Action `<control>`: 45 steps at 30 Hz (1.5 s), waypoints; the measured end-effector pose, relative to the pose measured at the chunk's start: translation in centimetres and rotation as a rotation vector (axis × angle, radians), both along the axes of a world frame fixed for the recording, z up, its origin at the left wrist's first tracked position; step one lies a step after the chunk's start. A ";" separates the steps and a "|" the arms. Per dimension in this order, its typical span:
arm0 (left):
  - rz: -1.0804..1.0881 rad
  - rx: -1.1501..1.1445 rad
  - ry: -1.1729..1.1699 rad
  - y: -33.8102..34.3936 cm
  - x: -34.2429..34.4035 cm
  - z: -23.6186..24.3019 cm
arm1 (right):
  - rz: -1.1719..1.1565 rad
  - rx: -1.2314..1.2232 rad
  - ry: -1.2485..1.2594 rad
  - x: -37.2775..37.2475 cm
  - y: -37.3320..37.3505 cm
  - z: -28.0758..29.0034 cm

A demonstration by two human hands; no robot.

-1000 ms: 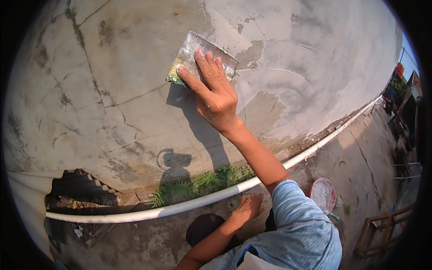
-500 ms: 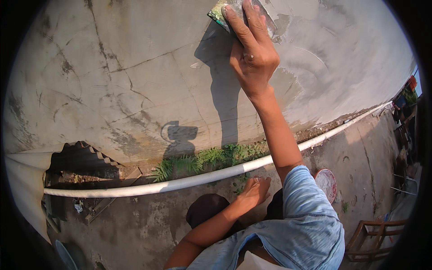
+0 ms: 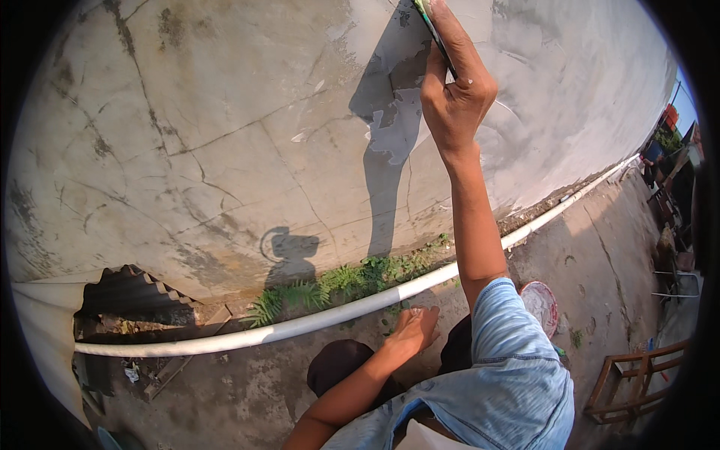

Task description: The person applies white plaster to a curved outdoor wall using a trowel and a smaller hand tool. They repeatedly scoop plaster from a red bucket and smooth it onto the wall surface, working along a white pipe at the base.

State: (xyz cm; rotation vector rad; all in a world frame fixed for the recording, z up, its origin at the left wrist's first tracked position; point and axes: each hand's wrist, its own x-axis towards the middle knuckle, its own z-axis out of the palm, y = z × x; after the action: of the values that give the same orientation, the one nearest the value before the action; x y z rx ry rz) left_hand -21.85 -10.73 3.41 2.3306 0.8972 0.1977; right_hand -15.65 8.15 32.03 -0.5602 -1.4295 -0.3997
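Note:
My right hand (image 3: pixel 461 101) is raised against the grey wall (image 3: pixel 247 90), its fingers closed around a putty scraper (image 3: pixel 433 34). The scraper stands nearly edge-on, with a green edge, and its top runs out of the picture. Beside it, patchy pale filler (image 3: pixel 397 131) lies on the wall, partly in the arm's shadow. A smoother, whiter coat (image 3: pixel 570 97) spreads to the right of the hand. My left hand (image 3: pixel 412 330) is low near my knees, its fingers curled into a loose fist with nothing visible in it.
A white pipe (image 3: pixel 322 321) runs along the wall's foot, behind it ferns (image 3: pixel 341 280). A red-rimmed bucket (image 3: pixel 556 315) of white paste stands right of my arm. A wooden frame (image 3: pixel 637 382) lies at lower right. Corrugated sheet (image 3: pixel 131 289) borders an opening at left.
My right hand has shifted right along the wall, and the scraper has turned from flat to edge-on. Fresh pale filler shows on the wall left of it. My left hand remains low, closed.

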 end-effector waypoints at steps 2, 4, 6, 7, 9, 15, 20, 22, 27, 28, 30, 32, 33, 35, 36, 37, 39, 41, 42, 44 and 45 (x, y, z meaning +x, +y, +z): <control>0.001 -0.020 -0.014 -0.1 0.0 0.1 | -0.168 0.172 -0.150 -1.4 1.3 -1.8; 0.038 0.043 -0.067 -0.5 -0.3 -0.7 | -0.175 0.152 -0.265 -3.7 0.7 -4.6; 0.023 0.015 -0.031 -0.3 -0.6 0.5 | -0.090 0.080 -0.404 -5.9 -0.9 -7.8; 0.007 0.003 -0.016 -0.2 -0.6 0.9 | -0.055 0.048 -0.487 -6.3 -1.5 -9.0; 0.012 0.031 0.010 -0.3 -0.6 0.9 | 0.005 0.030 -0.484 -6.0 -2.3 -8.2; 0.022 0.059 -0.058 -0.3 -0.2 -1.1 | -0.087 0.275 -0.003 0.8 -0.1 1.8; 0.000 0.080 -0.079 -0.2 -0.1 -0.6 | -0.284 0.248 -0.127 -1.7 2.1 0.1; 0.029 0.087 -0.052 -0.3 -0.1 -1.1 | -0.231 0.241 -0.244 -4.7 2.0 -3.2; 0.060 0.195 -0.060 -1.1 -0.9 -1.3 | -0.089 0.146 -0.394 -4.6 -0.8 -5.1; 0.061 0.183 -0.046 -1.2 -1.0 -0.7 | -0.081 0.154 -0.367 -3.6 -1.3 -4.0; 0.085 0.193 -0.061 -1.1 -0.7 -1.6 | -0.171 0.285 -0.174 -0.8 -0.8 -0.2; 0.054 0.106 -0.019 -1.0 -0.3 -1.1 | -0.106 0.316 0.023 2.0 1.2 2.3; 0.016 0.024 0.034 -0.2 -0.1 0.7 | -0.089 0.201 0.108 2.8 1.7 2.5; -0.013 -0.032 0.047 0.1 -0.1 1.2 | -0.170 0.158 0.064 2.2 2.1 1.9; -0.003 -0.003 0.004 0.0 -0.1 0.5 | -0.204 0.170 0.033 1.3 2.2 1.6; 0.005 0.026 -0.038 -0.3 -0.1 -0.1 | -0.232 0.243 -0.017 0.0 2.1 0.5; 0.045 0.077 -0.073 -0.7 -0.7 -0.5 | -0.209 0.168 -0.143 -3.9 0.6 -2.8; 0.058 0.118 -0.106 -1.3 -0.9 -0.5 | -0.123 0.116 -0.368 -6.1 -1.0 -5.8; 0.065 0.136 -0.120 -1.4 -1.0 -0.6 | -0.084 0.108 -0.375 -6.1 -1.6 -5.9; 0.079 0.161 -0.134 -1.5 -1.4 -1.1 | -0.002 0.091 -0.389 -5.4 -2.3 -5.7; 0.084 0.169 -0.142 -1.3 -1.4 -1.4 | -0.024 0.127 -0.305 -4.1 -2.2 -4.4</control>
State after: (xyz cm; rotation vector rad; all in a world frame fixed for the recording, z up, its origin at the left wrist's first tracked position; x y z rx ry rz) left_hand -23.28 -12.04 1.96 2.3990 0.9395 0.4846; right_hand -19.72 5.97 27.65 -0.4259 -1.6766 -0.6107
